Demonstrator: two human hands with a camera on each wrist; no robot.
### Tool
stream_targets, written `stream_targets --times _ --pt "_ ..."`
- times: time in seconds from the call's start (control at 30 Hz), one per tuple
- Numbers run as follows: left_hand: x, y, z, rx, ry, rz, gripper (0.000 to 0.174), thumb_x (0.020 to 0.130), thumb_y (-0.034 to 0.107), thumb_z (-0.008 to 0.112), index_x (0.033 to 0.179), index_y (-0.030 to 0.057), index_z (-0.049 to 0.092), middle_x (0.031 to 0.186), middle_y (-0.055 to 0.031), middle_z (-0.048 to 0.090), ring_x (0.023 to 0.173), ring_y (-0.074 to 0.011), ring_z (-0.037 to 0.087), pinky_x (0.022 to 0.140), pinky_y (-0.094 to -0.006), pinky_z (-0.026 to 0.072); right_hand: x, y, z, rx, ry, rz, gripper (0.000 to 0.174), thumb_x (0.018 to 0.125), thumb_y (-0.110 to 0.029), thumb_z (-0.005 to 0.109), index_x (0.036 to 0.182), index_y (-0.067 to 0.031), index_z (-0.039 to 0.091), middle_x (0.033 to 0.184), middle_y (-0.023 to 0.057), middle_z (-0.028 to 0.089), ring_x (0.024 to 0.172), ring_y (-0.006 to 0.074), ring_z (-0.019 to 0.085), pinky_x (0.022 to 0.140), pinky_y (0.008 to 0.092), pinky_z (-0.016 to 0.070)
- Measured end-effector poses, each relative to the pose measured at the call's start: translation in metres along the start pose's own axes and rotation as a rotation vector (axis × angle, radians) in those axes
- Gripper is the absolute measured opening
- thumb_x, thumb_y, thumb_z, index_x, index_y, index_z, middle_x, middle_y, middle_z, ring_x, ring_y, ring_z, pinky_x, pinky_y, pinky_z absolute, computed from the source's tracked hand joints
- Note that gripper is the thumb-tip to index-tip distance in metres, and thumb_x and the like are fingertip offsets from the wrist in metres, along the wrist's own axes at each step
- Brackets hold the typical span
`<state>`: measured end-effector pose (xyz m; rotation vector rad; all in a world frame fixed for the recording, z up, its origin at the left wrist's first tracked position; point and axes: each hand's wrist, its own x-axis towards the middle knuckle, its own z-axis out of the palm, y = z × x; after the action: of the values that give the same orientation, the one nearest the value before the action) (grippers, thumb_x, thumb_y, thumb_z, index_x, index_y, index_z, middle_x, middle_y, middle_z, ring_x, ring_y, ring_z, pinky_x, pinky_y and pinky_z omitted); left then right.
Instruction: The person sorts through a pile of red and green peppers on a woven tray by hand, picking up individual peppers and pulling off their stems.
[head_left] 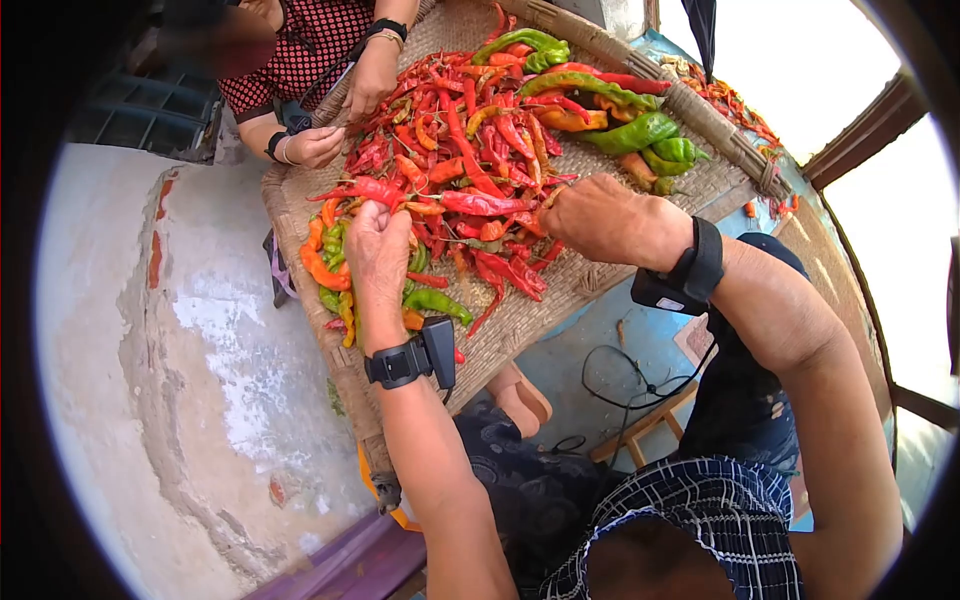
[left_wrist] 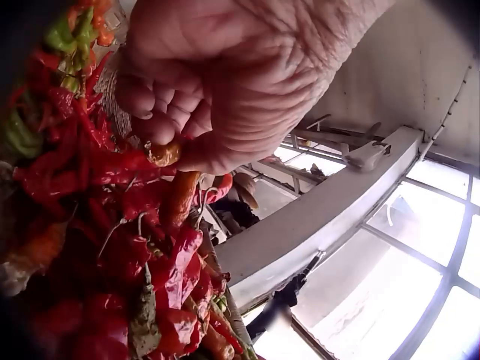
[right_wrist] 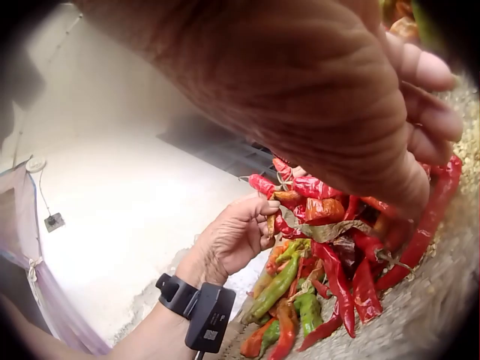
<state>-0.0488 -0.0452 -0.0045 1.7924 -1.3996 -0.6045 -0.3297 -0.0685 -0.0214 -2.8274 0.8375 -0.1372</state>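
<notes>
My left hand is at the left side of a big pile of red chili peppers. Between its thumb and fingertips it pinches a small brownish-orange chili pepper, which also shows in the right wrist view as an orange-brown chili. At the pile's right edge, my right hand hangs low over the peppers with its fingers loosely bent. Beside those fingers, in the right wrist view, lies a long red chili. No pepper shows within the right hand's grasp.
The peppers lie on a woven mat with a raised, rolled edge. Large green peppers are at the back right, and green and orange ones at the left. Across the mat another person's hands reach the pile. A plastered wall stands left.
</notes>
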Motion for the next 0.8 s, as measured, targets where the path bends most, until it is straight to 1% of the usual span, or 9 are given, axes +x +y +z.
stream_targets --times 0.1,0.17,0.27,0.33,0.47,0.53,0.6,0.67,0.8 --pt "0.011 0.027 -0.012 -0.091 0.034 0.011 0.019 0.087 0.010 0.060 0.104 0.0024 0.061 0.081 0.0006 0.062 0.066 -0.0061 0.055 0.060 -0.0203 0.0441 0.002 -0.003 -0.002 -0.023 -0.031 0.002 0.010 0.085 -0.008 0.052 0.084 -0.0019 0.060 0.076 0.0122 0.065 0.078 0.0291 0.068 0.062 0.0381 0.0523" --pt "0.031 0.036 -0.011 -0.331 0.083 0.101 0.028 0.087 0.010 0.062 0.111 -0.0018 0.055 0.093 -0.0055 0.063 0.070 -0.0095 0.056 0.063 -0.0245 0.0470 0.004 -0.003 -0.003 -0.030 -0.044 -0.007 0.010 0.085 -0.008 0.051 0.084 -0.0021 0.059 0.076 0.0119 0.065 0.078 0.0286 0.068 0.062 0.0377 0.0522" --pt "0.047 0.038 -0.015 -0.352 0.113 0.134 0.038 0.089 0.009 0.061 0.123 -0.0008 0.049 0.105 -0.0088 0.063 0.076 -0.0128 0.060 0.067 -0.0255 0.0496 0.004 -0.003 -0.005 -0.010 -0.095 0.018 0.010 0.086 -0.008 0.051 0.084 -0.0017 0.060 0.078 0.0121 0.065 0.079 0.0286 0.068 0.063 0.0382 0.0522" --pt "0.034 0.024 -0.010 -0.280 0.155 0.193 0.034 0.088 0.015 0.063 0.117 -0.0008 0.055 0.100 -0.0100 0.066 0.077 -0.0148 0.062 0.069 -0.0270 0.0502 0.002 -0.002 -0.008 0.010 -0.084 0.007 0.011 0.086 -0.008 0.051 0.086 -0.0016 0.060 0.079 0.0123 0.065 0.081 0.0288 0.068 0.064 0.0387 0.0523" --pt "-0.014 0.004 0.013 0.343 -0.016 -0.025 0.030 0.082 0.027 0.068 0.095 0.0006 0.063 0.082 -0.0153 0.069 0.077 -0.0251 0.066 0.072 -0.0357 0.0502 -0.003 0.000 -0.005 0.013 -0.054 0.009 0.012 0.086 -0.008 0.051 0.088 -0.0015 0.061 0.080 0.0128 0.065 0.083 0.0289 0.068 0.066 0.0392 0.0525" --pt "-0.026 -0.006 0.029 0.535 -0.165 -0.088 0.024 0.084 0.019 0.067 0.098 -0.0003 0.061 0.082 -0.0085 0.066 0.072 -0.0152 0.061 0.066 -0.0314 0.0494 -0.004 0.000 -0.004 0.016 -0.020 0.001 0.012 0.086 -0.007 0.051 0.089 -0.0015 0.061 0.079 0.0126 0.065 0.082 0.0288 0.068 0.066 0.0389 0.0528" --pt "-0.027 -0.028 0.037 0.473 -0.194 -0.110 0.023 0.083 0.016 0.067 0.098 -0.0002 0.059 0.082 -0.0096 0.067 0.071 -0.0158 0.061 0.066 -0.0315 0.0490 -0.004 0.001 -0.001 0.001 -0.025 -0.003 0.011 0.086 -0.007 0.051 0.089 -0.0014 0.061 0.079 0.0125 0.065 0.081 0.0290 0.068 0.066 0.0389 0.0529" --pt "-0.026 -0.040 0.038 0.381 -0.139 -0.080 0.025 0.079 0.018 0.067 0.096 0.0013 0.059 0.083 -0.0157 0.067 0.078 -0.0315 0.066 0.073 -0.0386 0.0499 -0.003 0.002 -0.001 -0.011 -0.024 -0.008 0.011 0.086 -0.007 0.051 0.088 -0.0014 0.060 0.079 0.0123 0.065 0.081 0.0292 0.068 0.066 0.0388 0.0530" --pt "-0.030 -0.019 0.015 0.229 -0.191 -0.107 0.027 0.079 0.012 0.064 0.103 0.0008 0.059 0.082 -0.0117 0.066 0.075 -0.0217 0.064 0.069 -0.0344 0.0500 -0.004 0.002 -0.003 -0.004 -0.003 -0.019 0.011 0.085 -0.007 0.051 0.088 -0.0011 0.060 0.079 0.0123 0.066 0.080 0.0299 0.068 0.065 0.0392 0.0531"
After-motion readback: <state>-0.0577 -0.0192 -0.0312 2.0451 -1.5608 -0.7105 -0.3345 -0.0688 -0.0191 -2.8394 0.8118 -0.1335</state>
